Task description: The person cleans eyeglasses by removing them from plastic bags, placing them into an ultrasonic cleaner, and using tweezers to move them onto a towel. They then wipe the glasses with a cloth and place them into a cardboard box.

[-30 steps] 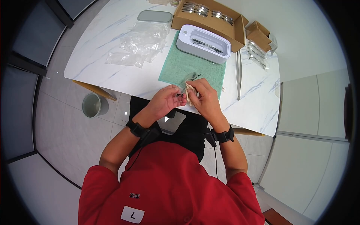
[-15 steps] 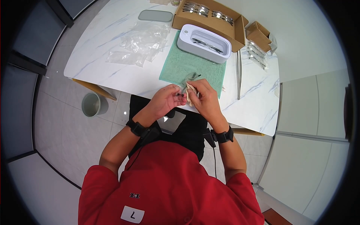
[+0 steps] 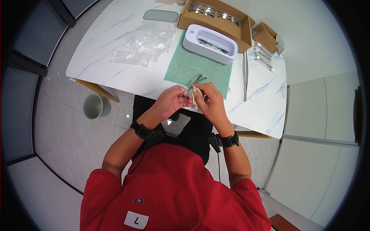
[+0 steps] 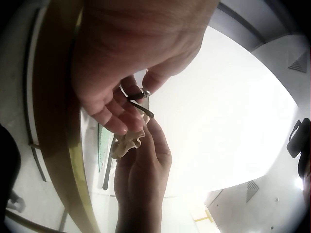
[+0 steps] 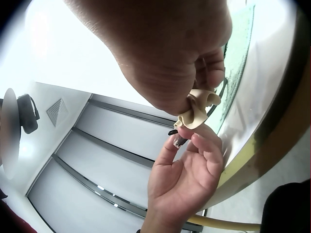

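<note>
A pair of glasses (image 3: 198,79) is held between the two hands above the front edge of the green towel (image 3: 181,66). The left hand (image 3: 169,102) pinches the frame near its hinge between thumb and fingers; a dark temple tip (image 4: 144,109) shows beside those fingers in the left wrist view. With curled fingers, the right hand (image 3: 213,104) grips a cream cloth (image 3: 197,97) against the glasses. In the right wrist view the folded cloth (image 5: 193,110) sticks out below the right fingers, just above the left fingertips. The cloth and fingers hide part of the lenses.
Behind the hands stands a white cleaner tub (image 3: 210,44) with glasses inside. A cardboard box (image 3: 246,32) of glasses is at the back, bagged glasses (image 3: 264,57) and tweezers (image 3: 245,77) at the right. Plastic bags (image 3: 148,42) and a grey lid (image 3: 160,15) lie left; a bin (image 3: 96,106) stands on the floor.
The right hand and cloth have shifted very slightly against the glasses. Both hands keep their hold, and the dark part by the left fingertips shows less in the head view.
</note>
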Motion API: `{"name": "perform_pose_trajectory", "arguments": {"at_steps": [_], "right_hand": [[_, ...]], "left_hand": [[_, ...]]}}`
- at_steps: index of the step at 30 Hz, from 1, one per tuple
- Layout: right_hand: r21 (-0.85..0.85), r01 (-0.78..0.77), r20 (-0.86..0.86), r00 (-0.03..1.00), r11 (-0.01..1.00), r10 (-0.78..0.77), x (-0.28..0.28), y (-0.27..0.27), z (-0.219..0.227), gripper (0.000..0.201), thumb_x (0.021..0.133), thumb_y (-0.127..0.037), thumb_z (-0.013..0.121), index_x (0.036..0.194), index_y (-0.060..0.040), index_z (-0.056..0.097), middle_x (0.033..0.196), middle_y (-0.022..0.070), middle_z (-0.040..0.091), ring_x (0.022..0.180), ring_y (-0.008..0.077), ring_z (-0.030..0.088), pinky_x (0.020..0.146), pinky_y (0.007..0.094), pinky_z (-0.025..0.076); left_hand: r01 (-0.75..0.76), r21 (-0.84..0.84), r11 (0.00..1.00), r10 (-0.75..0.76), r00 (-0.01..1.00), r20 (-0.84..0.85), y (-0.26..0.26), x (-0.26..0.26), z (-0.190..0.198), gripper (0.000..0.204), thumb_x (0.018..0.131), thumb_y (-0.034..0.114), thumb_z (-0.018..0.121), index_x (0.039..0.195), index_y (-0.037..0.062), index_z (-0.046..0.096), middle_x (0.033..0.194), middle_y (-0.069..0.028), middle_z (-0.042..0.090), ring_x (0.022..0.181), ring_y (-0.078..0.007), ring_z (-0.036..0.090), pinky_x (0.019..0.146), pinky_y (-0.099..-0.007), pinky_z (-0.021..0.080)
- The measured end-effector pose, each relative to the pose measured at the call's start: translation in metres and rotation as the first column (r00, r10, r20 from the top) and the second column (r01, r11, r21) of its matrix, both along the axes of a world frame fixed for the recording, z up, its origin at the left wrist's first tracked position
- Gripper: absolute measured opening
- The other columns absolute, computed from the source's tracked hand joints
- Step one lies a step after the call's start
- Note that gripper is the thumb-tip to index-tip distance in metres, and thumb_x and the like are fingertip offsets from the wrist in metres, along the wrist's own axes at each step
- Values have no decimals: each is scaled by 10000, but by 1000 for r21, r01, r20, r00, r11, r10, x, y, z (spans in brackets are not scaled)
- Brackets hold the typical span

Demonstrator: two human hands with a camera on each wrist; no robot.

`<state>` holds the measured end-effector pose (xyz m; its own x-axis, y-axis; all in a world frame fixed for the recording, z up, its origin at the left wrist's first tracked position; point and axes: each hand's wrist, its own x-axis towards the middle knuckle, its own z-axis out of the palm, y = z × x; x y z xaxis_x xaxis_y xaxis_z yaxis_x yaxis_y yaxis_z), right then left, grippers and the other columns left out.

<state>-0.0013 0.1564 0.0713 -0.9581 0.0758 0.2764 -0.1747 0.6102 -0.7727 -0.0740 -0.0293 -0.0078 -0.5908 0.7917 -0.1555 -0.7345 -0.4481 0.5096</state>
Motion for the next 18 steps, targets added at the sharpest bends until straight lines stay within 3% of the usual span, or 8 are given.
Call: {"name": "perform_pose_trajectory", "arguments": {"at_steps": [18], "right_hand": [[-89, 17, 5, 1000, 996, -16, 19, -10, -18, 259, 911, -68, 729, 1164, -18, 710, 959, 120, 657, 768, 212, 651, 647, 304, 509]], "left_hand": [[-13, -48, 999, 12, 1000, -10, -13, 18, 2, 178, 1064, 214, 502, 1023, 55, 571, 1037, -143, 670, 950, -241, 666, 904, -386, 548]]}}
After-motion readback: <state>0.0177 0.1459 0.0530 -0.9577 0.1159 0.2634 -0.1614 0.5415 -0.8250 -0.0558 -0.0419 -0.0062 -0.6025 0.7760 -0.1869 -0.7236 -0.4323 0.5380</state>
